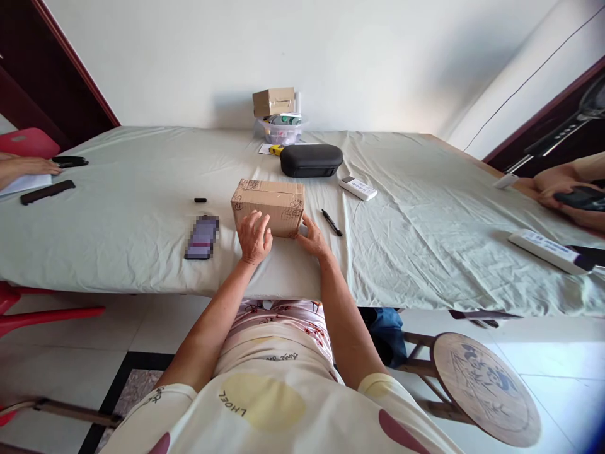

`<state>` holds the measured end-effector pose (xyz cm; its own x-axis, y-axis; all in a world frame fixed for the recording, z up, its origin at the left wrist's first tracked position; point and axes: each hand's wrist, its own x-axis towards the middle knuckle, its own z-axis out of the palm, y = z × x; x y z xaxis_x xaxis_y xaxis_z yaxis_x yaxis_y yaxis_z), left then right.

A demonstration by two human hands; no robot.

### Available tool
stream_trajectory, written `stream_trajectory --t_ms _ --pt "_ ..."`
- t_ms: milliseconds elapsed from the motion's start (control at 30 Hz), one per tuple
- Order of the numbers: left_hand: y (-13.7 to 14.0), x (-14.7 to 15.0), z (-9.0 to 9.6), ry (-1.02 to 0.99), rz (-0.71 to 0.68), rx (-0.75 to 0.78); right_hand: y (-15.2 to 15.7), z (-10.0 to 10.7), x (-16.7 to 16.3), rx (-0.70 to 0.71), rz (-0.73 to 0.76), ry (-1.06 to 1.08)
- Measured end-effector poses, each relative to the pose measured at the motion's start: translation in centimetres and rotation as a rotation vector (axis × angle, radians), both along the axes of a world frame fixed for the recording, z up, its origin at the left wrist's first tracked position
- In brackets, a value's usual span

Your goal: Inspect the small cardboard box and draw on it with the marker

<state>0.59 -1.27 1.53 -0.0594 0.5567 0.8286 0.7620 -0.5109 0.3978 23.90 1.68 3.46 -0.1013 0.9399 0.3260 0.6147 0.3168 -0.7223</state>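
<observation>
A closed cardboard box (271,197) with dark printed stamps sits on the cloth-covered table in front of me. My left hand (254,238) rests against its front face near the left corner, fingers spread. At the lower right corner is my right hand (312,238), thumb and fingers apart, touching the box's edge. A small pale patch shows between that hand and the box, too small to make out. Right of the box lies a black pen (331,222). To the left are a phone (201,238) with a blurred screen and a small black object (200,200).
Behind the box lie a black zip case (311,160) and a white device (358,188). A plastic basket (282,131) with a smaller carton (274,101) stands by the wall. Other people's hands (31,169) show at both table ends. A round stool (486,388) stands lower right.
</observation>
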Motion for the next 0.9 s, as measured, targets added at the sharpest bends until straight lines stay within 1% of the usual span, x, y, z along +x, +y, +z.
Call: stream_trajectory --t_ms 67,133,233,300,367,433,500,567,733,833,900 --pt "0.0 -0.2 0.1 -0.004 0.044 0.057 0.1 -0.1 0.2 -0.065 0.010 0.000" --pt "0.2 -0.9 0.1 -0.046 0.123 0.082 0.2 -0.3 0.2 -0.103 -0.012 -0.002" --pt "0.6 -2.7 0.2 -0.175 0.262 0.059 0.3 -0.5 0.2 -0.112 -0.035 -0.016" --pt "1.2 -3.7 0.2 -0.274 0.298 0.037 0.4 -0.6 0.1 -0.116 -0.046 -0.025" --pt "1.8 -4.4 0.1 -0.352 0.249 -0.003 0.3 -0.6 0.0 -0.122 -0.050 -0.029" --pt "2.3 -4.4 0.0 -0.380 0.134 -0.068 0.2 -0.5 -0.1 -0.119 -0.041 -0.032" --pt "2.5 -4.2 -0.2 -0.355 0.016 -0.131 0.0 -0.2 -0.3 -0.106 -0.042 -0.035" --pt "2.4 -3.8 -0.2 -0.311 -0.047 -0.177 -0.2 0.1 -0.5 -0.101 -0.081 -0.030" --pt "1.5 -2.9 0.3 -0.245 -0.020 -0.221 -0.3 0.2 -0.6 -0.124 -0.269 0.000" --pt "1.3 -2.2 0.7 -0.200 0.008 -0.231 -0.1 -0.3 -0.5 -0.088 -0.339 0.023" --pt "1.4 -1.7 1.0 -0.195 0.037 -0.208 0.0 -0.6 -0.3 -0.085 -0.372 0.024"
